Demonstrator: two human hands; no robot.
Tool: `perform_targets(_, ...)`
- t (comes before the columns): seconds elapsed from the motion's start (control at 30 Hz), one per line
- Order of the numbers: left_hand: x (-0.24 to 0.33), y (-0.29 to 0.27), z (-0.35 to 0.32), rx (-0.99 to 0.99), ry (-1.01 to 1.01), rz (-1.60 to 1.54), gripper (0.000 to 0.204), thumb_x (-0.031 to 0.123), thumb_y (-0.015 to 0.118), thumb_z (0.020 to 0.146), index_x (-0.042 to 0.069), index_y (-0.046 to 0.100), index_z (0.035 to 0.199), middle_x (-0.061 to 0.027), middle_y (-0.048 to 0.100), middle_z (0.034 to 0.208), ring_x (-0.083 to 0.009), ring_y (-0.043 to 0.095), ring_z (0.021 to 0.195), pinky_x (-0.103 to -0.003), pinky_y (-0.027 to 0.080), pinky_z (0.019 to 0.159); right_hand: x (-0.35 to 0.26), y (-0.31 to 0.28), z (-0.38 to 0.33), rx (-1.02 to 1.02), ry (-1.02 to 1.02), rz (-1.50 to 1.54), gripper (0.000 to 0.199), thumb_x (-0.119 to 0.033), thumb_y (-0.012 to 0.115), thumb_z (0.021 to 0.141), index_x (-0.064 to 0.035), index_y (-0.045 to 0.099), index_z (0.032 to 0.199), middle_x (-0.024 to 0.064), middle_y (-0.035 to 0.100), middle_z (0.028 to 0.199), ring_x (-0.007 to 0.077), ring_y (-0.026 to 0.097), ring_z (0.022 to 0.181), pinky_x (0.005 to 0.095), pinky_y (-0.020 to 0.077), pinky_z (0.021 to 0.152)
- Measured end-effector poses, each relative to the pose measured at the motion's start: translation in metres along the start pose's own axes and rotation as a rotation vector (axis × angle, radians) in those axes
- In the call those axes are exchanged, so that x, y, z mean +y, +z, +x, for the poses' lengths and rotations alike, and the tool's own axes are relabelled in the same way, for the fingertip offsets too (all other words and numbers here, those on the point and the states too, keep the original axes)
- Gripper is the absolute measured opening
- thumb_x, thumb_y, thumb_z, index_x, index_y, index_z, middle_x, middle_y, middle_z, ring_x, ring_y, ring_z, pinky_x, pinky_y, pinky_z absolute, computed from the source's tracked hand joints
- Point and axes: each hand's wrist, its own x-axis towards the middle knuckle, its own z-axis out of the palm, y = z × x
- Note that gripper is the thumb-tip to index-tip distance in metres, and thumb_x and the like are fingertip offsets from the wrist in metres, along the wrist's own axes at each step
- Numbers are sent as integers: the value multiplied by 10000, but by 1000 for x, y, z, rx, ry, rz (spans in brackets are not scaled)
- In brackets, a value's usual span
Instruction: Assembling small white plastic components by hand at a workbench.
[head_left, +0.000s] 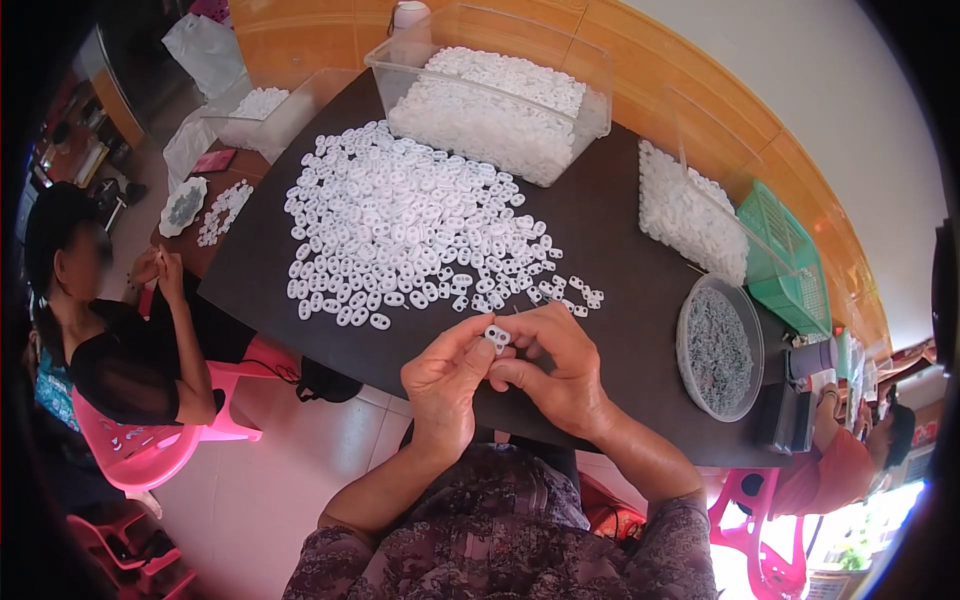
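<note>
**Pinching one white part over the table edge**

Seeing from my feed a dark table as the biggest thing, carrying everything. On it, a wide loose heap of white plastic parts spreads across the middle. Behind the heap, a clear bin filled with the same parts. At the right, a second clear bin of white parts, a green basket beside it, and a round clear tub of small grey pieces nearer me. My left hand and right hand meet at the near table edge, fingers curled in and touching. Both pinch one small white part between the fingertips, just below the heap's near edge.
</note>
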Motion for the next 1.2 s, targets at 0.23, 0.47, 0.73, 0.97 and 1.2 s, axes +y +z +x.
perform_targets(0.23,2,2,-5,-15,25,42,245,53,590,929,-62,611,1145,-62,649,899,-82,569,730,-199,471,670,6,3,-6,118,-183,-116,367,7,741,679,-11,650,1034,71,640,892,209,549,778,305,472,651)
perform_targets(0.47,-1,-3,-6,-54,183,171,217,39,608,910,-67,636,1098,-65,618,897,-106,535,711,-223,454,614,3,3,-11,154,-211,-111,348,4,754,701,4,652,1034,76,649,898,166,542,747,270,459,609)
perform_targets(0.73,4,-8,-6,-97,206,182,229,58,624,903,-67,633,1095,-60,614,908,-101,537,727,-219,456,615,-2,8,-12,179,-220,-82,350,-6,763,705,13,649,1036,81,646,902,162,535,730,263,450,602)
perform_targets(0.97,7,-9,-7,-106,232,180,245,76,636,900,-60,628,1104,-50,609,930,-86,546,752,-203,461,637,-5,11,-12,198,-242,-83,338,-13,765,706,23,646,1020,93,649,883,163,543,719,262,451,608)
perform_targets(1.2,4,-10,-7,-108,241,132,283,118,671,875,-62,636,1090,-53,617,926,-100,545,810,-221,444,715,-7,14,-14,220,-244,-62,357,-7,767,676,39,651,1011,110,667,869,211,578,724,303,472,630)
